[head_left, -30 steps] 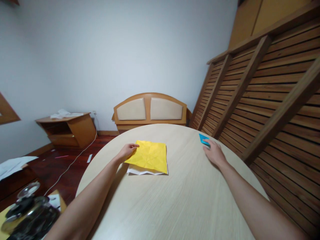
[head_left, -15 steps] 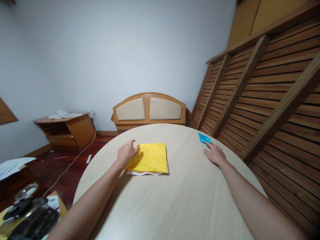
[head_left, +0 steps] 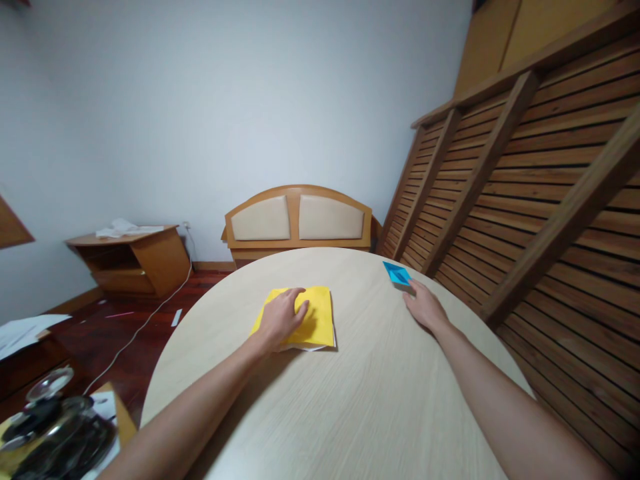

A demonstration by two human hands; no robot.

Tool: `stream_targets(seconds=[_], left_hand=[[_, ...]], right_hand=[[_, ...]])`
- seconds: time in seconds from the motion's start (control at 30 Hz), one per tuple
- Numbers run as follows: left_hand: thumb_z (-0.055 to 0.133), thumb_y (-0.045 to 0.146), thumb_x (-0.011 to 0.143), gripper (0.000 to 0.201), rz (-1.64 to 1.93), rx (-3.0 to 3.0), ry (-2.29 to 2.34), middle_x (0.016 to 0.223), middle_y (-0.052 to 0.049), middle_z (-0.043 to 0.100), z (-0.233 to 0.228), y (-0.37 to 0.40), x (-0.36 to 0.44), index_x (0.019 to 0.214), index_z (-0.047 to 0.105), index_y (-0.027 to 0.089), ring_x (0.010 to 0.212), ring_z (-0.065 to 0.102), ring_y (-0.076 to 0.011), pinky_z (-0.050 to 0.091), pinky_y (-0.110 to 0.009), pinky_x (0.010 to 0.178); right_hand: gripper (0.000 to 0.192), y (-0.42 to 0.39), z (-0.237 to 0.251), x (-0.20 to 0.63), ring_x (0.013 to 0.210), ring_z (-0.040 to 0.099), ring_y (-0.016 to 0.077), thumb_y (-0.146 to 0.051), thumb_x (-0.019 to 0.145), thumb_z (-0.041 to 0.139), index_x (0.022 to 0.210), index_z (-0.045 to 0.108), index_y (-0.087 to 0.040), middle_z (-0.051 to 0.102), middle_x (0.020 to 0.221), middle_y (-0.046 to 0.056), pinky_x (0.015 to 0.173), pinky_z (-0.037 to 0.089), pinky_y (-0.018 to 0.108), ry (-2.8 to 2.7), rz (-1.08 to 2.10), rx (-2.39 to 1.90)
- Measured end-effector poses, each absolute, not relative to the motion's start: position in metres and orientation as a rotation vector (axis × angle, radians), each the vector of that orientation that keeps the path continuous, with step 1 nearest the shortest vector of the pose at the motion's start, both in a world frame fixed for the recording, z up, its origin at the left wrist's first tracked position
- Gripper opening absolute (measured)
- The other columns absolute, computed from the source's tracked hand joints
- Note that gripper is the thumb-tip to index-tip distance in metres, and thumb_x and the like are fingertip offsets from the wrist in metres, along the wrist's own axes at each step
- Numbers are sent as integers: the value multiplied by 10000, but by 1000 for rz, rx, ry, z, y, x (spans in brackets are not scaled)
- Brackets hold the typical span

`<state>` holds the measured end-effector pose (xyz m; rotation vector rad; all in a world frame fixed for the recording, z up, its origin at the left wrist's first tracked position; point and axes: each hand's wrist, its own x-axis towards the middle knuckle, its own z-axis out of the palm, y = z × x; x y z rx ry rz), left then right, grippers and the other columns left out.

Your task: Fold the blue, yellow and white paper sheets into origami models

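My left hand (head_left: 284, 315) is over a creased yellow sheet of paper (head_left: 320, 317), its fingers apart and nothing in them; whether it touches the sheet I cannot tell. A white layer (head_left: 315, 347) peeks out below the sheet's near edge. On the right side of the round table, my right hand (head_left: 425, 305) pinches the near corner of a small folded blue paper (head_left: 397, 273). That blue paper is tilted up from the tabletop, with a shadow beneath it.
The round pale wooden table (head_left: 370, 407) fills the foreground. Wooden slatted panels (head_left: 500, 193) lean along its right side. Behind it stands a headboard (head_left: 300, 220). At left are a low cabinet (head_left: 165, 260), a white cable (head_left: 145, 327) and a cluttered stand (head_left: 60, 427).
My left hand has moved right, further over the yellow sheet. The blue paper has been picked up at its corner by my right hand and shifted slightly left.
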<state>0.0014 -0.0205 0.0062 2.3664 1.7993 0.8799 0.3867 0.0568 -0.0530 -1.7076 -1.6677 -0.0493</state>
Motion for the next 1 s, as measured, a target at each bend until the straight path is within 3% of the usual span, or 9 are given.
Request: stream_targets(seconds=[0.17,0.3,0.5,0.7,1.0], left_hand=[[601,417,912,540,1114,1821,1358,1226,-156,666,-5,-23,22,1366,451,167,1051,676,-243,529,-362,886],[621,460,902,680,1169,1550,1159,1214,-179,655,-5,-25,31,1452,340,177,1003,692,-243,561,-328,756],[630,558,857,497,1199,1590,1083,1056,-142,700,-4,-26,34,1118,622,136,902,704,-242,575,-292,638],[597,510,889,419,1190,1635,1087,1036,-122,717,-4,-31,37,1076,661,141,875,702,-227,575,-274,613],[582,464,891,373,1200,1757,1121,1000,-103,720,-3,-33,39,1055,681,144,839,673,-214,571,-302,667]], right_hand=[[390,21,-22,314,1245,585,257,-356,962,468,1241,674,-179,639,1322,118,1099,430,476,-1825,58,-1193],[309,-15,-4,260,1136,661,245,-329,976,495,1155,722,-219,710,1210,75,1017,513,452,-1973,131,-1002],[223,-32,1,240,1047,692,231,-221,940,555,1071,737,-225,747,1113,59,949,540,425,-2040,-29,-927],[239,-35,3,242,1073,661,223,-140,908,581,1096,696,-234,719,1158,51,932,515,421,-2098,-206,-847],[154,-37,4,239,1008,670,216,-198,950,572,1014,708,-230,728,1089,54,891,519,395,-2050,-243,-792]])
